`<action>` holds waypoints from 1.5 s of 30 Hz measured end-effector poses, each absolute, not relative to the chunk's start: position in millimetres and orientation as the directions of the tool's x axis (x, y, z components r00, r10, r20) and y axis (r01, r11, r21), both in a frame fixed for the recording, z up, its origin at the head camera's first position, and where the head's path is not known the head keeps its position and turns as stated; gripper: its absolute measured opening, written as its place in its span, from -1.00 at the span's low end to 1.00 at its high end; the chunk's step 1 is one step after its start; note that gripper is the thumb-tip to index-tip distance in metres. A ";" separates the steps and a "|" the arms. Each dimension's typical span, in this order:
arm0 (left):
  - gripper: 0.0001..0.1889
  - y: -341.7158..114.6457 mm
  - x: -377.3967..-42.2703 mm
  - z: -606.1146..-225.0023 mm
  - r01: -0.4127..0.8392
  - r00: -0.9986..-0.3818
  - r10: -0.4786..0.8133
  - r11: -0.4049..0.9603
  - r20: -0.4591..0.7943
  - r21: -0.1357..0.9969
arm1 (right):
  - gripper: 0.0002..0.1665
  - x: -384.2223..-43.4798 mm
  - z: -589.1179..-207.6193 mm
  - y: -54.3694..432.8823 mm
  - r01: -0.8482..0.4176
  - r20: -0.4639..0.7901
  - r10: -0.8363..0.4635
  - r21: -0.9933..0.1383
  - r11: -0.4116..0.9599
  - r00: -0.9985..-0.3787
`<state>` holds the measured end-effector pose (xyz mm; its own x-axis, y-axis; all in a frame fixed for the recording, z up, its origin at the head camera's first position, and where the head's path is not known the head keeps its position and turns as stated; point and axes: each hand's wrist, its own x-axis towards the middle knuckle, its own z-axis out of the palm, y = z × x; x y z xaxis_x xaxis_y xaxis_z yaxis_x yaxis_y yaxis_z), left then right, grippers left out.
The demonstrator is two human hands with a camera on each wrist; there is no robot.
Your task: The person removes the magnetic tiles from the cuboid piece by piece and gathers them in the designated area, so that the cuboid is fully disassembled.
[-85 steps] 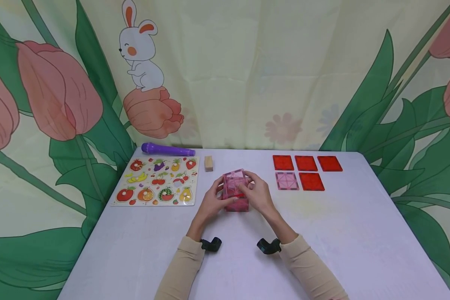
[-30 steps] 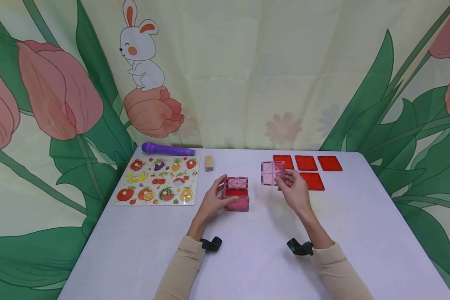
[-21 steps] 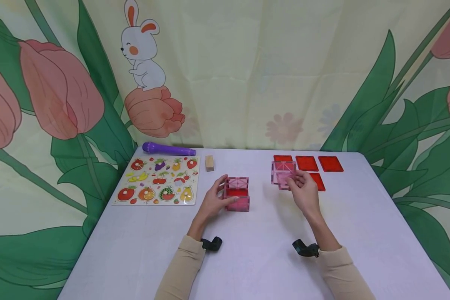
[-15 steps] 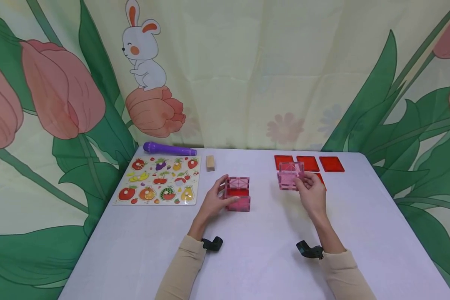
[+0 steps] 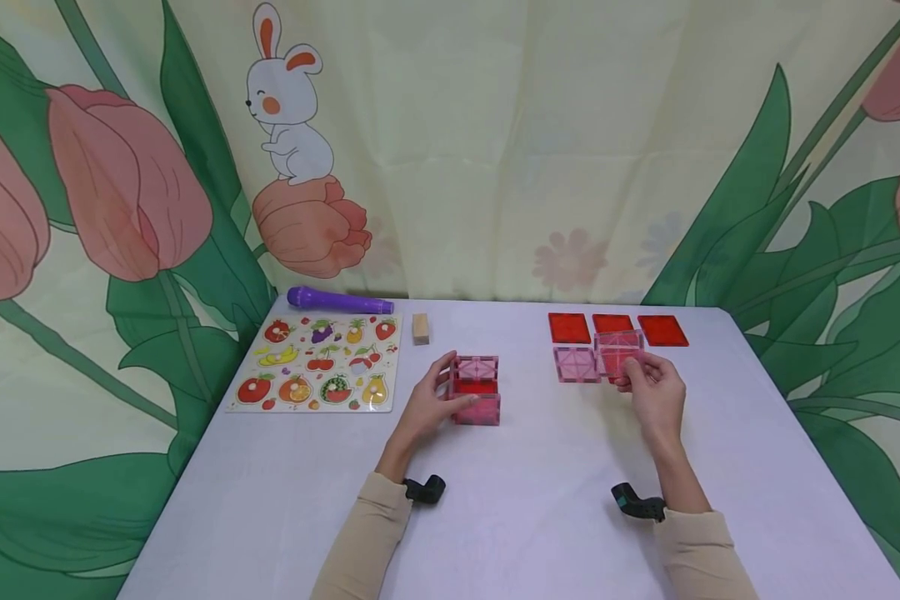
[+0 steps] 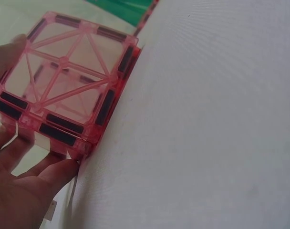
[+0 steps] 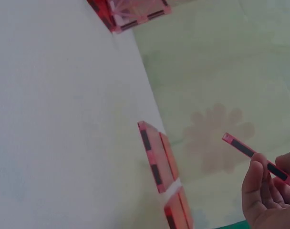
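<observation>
My left hand (image 5: 429, 400) grips a small box of magnetic tiles (image 5: 483, 410) on the table, with pink see-through walls and a red base. In the left wrist view the fingers lie along the side of this tile box (image 6: 64, 62). My right hand (image 5: 658, 392) pinches a pink magnetic tile (image 5: 617, 346) by its right edge, raised above the table. Through it a red tile shows, partly hidden. The right wrist view shows the held pink tile (image 7: 241, 147) edge-on, between thumb and fingers. Left of it another pink tile (image 5: 576, 365) lies flat.
Three red tiles lie in the back row: left red tile (image 5: 569, 328), middle red tile (image 5: 612, 322) and right red tile (image 5: 663, 331). A fruit puzzle board (image 5: 313, 367), a purple toy microphone (image 5: 340, 301) and a wooden block (image 5: 420, 328) lie at the back left.
My right hand has moved from the tile box to the right, carrying the pink tile over the flat pink tile to above a red one. The left hand stays at the box.
</observation>
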<state>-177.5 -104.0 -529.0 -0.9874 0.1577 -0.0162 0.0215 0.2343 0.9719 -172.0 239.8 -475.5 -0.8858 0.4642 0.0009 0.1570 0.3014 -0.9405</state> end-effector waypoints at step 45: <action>-0.02 -104.4 -177.5 -528.0 0.008 -0.987 0.156 0.258 -0.033 0.966 | -0.30 -200.9 -502.8 344.8 0.387 -0.239 0.624 -0.916 0.110 -0.744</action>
